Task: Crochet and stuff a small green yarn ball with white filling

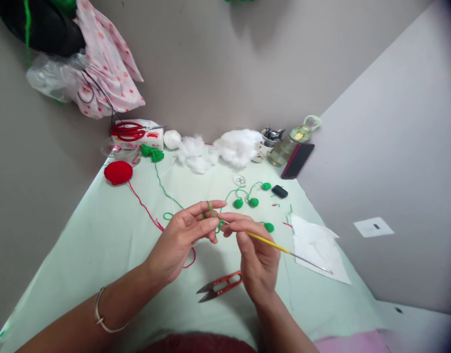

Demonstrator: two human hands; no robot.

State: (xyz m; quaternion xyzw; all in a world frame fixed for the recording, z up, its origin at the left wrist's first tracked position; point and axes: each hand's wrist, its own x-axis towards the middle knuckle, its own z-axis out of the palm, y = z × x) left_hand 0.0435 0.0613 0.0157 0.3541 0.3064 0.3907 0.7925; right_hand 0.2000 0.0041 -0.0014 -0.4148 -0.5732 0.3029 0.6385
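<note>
My right hand (pixel 260 257) is closed around a crochet hook (pixel 267 241) with a yellow handle, its back end slanting down to the right. The hook's front tip meets green yarn (pixel 211 210) at the fingertips of my left hand (pixel 188 228). That hand pinches the yarn between thumb and fingers, and a strand loops over the raised index finger. A small green stitched bit (pixel 220 225) hangs by the fingertips, partly hidden. Below my hands lie red-handled thread snips (pixel 220 287), blades pointing left. Several small green crocheted balls (pixel 253 202) with yarn tails lie beyond my right hand.
At the back left are a red yarn ball (pixel 118 172), a green yarn bundle (pixel 152 153) and red scissors (pixel 128 131). White stuffing (pixel 238 148), a pen cup (pixel 264 146), a bottle (pixel 286 149) and a phone (pixel 297 161) line the wall. White paper (pixel 317 247) lies right.
</note>
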